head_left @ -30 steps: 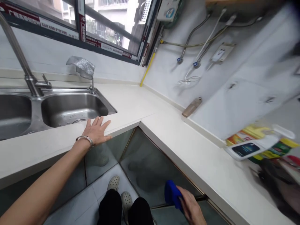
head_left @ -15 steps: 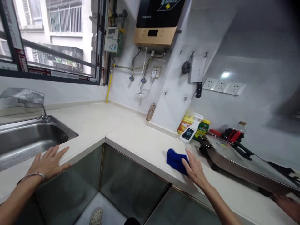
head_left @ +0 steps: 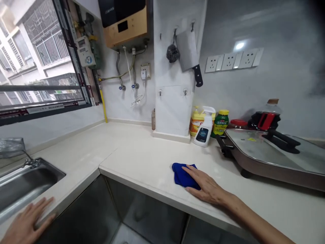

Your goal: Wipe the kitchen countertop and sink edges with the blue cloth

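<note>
Cloth flat on counter, right hand on top

Step in hand, my read: wiping the countertop. Blue cloth lies near the front edge, left of the lidded electric pan and well forward of the spray bottle. Right hand: fingers laid over the cloth, thumb apart, pressing rather than pinching. Left hand: fingers apart, no object, beside the sink; contact with counter: can't tell. Next move calls for even downward pressure, cloth kept flat, knuckles clear of the pan.
</note>
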A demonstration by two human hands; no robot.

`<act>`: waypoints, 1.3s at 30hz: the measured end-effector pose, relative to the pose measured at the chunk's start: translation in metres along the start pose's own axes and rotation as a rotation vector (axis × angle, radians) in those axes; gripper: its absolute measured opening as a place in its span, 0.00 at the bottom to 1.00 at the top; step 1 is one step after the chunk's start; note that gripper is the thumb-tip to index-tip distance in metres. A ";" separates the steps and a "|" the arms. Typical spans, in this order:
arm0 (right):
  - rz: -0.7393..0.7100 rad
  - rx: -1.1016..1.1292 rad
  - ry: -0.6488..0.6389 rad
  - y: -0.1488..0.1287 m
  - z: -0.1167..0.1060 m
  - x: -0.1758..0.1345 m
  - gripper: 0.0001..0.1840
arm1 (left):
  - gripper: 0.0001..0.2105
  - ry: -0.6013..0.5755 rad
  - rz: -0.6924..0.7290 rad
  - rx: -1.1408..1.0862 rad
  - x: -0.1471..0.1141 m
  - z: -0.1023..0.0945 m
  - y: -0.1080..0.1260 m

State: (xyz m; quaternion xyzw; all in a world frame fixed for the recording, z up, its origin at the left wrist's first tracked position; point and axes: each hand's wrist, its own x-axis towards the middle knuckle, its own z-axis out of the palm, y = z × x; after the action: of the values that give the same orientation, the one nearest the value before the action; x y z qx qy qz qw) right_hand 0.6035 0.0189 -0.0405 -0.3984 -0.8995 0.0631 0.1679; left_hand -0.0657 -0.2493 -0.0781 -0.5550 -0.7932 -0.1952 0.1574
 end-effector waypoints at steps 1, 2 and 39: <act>-0.025 -0.007 0.018 0.002 0.002 -0.001 0.37 | 0.25 0.021 0.079 -0.084 0.002 -0.005 0.029; -0.040 -0.019 0.038 0.004 0.003 -0.002 0.33 | 0.25 0.004 0.132 -0.152 0.005 -0.008 0.066; 0.281 0.356 0.616 0.018 -0.035 0.012 0.28 | 0.26 -0.747 0.331 -1.288 0.119 0.068 0.542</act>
State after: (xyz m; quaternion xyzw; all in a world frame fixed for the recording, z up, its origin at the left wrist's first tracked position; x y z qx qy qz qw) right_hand 0.6209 0.0388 -0.0097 -0.4826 -0.7184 0.1180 0.4868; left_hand 0.4028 0.0477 -0.0094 -0.6781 -0.4293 -0.3924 -0.4493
